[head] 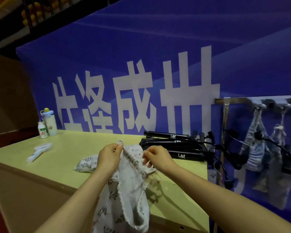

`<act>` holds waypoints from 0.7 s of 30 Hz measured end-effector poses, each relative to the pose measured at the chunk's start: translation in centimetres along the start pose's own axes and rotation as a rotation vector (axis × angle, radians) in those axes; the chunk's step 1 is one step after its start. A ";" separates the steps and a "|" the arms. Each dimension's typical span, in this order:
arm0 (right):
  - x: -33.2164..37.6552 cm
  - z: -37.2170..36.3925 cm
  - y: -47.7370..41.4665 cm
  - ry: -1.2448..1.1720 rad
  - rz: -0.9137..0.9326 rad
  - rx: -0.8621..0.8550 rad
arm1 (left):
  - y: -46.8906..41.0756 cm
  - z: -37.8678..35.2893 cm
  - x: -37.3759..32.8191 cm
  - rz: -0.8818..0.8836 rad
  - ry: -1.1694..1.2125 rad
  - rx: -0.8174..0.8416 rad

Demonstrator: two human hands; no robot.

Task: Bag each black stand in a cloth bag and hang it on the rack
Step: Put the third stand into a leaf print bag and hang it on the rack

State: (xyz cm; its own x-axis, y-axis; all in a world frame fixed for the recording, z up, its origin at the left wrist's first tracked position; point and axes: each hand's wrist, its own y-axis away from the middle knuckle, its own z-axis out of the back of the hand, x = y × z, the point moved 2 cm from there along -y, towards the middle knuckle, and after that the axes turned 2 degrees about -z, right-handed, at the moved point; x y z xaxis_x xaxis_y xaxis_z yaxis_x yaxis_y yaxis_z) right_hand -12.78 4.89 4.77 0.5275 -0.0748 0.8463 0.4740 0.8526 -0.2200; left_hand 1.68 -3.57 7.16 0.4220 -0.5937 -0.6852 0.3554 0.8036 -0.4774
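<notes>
Head camera looked down on a person's two bare hands working a flowered cloth bag (129, 190) above the near edge of a pale yellow table (71, 145). At the middle of the frame the left hand (110, 156) pinched the bag's rim between thumb and curled forefinger. The right hand (158, 158), at 3 o'clock of it, gripped the opposite side of the rim with its fingers curled. The mouth of the bag was stretched between the two hands, and its body hung toward 6 o'clock between the forearms. A second flowered bag (85, 163) lay on the table at 9 o'clock of the left hand, partly hidden behind it. Folded black stands (173, 148) lay side by side on the tabletop at 1 o'clock of the right hand, near it but apart, their clip ends reaching past the table's right edge. At 3 o'clock in the frame a metal rack (233, 100) carried hanging bags (254, 153) on its hooks, black clip arms poking out of them. At 9 o'clock, on the table's far corner, a tall bottle (50, 123) stood just beside a small white drink bottle (42, 131). A white handled item (39, 151) lay at 6 o'clock of the pair. A blue banner (141, 56) with large white characters filled the background.
</notes>
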 end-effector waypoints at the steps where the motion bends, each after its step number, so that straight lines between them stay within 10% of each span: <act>1: -1.1 0.5 -0.8 0.069 -0.014 -0.048 | -0.4 -0.9 0.0 0.025 0.042 0.004; 11: -9.8 4.5 -8.1 0.757 -0.113 -0.202 | -4.4 -9.0 2.7 0.161 0.269 0.032; 21: -14.0 5.2 -10.7 0.882 -0.152 -0.141 | -4.7 -11.4 5.3 0.235 0.269 0.046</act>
State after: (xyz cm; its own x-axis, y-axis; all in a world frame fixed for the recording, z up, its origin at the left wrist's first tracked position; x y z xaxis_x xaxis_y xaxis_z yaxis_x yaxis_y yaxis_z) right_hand -28.98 -0.50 -2.21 0.7735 -0.5997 0.2051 0.6338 0.7345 -0.2426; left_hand -7.23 -10.01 -0.46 0.2647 -0.3555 -0.8964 0.3144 0.9106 -0.2683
